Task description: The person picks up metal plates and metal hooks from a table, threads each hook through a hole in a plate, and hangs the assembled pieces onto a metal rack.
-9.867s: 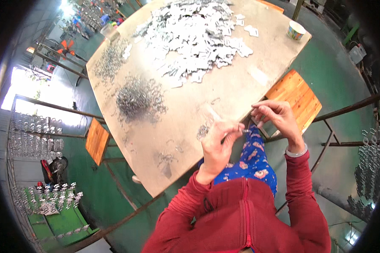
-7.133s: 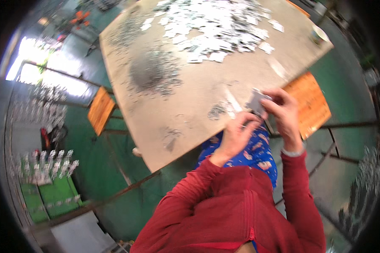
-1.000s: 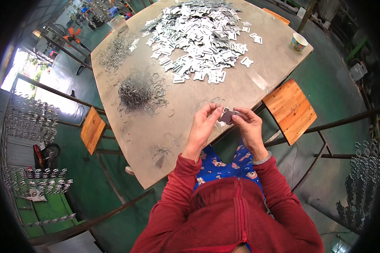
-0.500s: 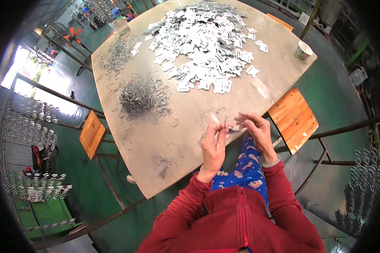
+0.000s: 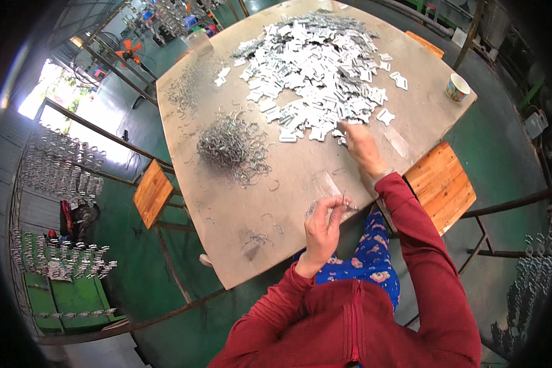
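Fingers of the left hand are pinched around a small wire clip, which is held just above the near edge of the table. At the far right, the right hand is stretched out flat, and its fingertips are laid on the near rim of the plate heap; whether anything is grasped there cannot be told.

A large wooden table is seen across the middle of the view. Its far half is covered by a wide heap of flat white metal plates. To the left of that heap, a smaller pile of bent wire clips is spread. A wooden stool is placed to the right of the table, and another stool to the left. A paper cup is set near the far right corner.
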`<state>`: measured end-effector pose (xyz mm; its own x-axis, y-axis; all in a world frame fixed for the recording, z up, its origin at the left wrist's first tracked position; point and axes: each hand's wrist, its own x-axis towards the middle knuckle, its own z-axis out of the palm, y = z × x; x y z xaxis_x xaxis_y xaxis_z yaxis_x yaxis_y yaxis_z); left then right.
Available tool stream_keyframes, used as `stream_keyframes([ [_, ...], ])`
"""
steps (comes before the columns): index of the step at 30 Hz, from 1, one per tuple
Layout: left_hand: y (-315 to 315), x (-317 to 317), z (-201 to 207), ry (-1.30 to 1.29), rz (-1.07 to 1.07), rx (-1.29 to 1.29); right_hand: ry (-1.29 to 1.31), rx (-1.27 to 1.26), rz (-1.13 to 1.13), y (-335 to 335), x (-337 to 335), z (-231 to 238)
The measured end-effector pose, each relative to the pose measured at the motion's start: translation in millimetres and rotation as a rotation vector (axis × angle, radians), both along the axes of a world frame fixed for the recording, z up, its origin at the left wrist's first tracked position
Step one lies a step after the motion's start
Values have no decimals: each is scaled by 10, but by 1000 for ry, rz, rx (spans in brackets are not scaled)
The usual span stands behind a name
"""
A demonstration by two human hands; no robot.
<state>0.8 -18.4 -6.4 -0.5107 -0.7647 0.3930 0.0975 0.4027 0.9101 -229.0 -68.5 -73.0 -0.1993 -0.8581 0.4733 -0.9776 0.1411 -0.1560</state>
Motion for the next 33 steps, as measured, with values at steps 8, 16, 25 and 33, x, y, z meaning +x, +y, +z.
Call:
stream_keyframes([
  [8, -108, -132, -125, -58, -90, 101, -1706, -302, 46, 839, 538, 674],
  [16, 38, -203, -133, -89, -173, 38, -1569, -379, 58, 1152, 676, 784],
  [25, 2, -85, -112, -151, -150, -60, -1592, -353, -1, 1173, 819, 1021],
  [33, -396, 239, -210, -215, 58, -195, -1349, -438, 51, 1395, 1032, 1076],
])
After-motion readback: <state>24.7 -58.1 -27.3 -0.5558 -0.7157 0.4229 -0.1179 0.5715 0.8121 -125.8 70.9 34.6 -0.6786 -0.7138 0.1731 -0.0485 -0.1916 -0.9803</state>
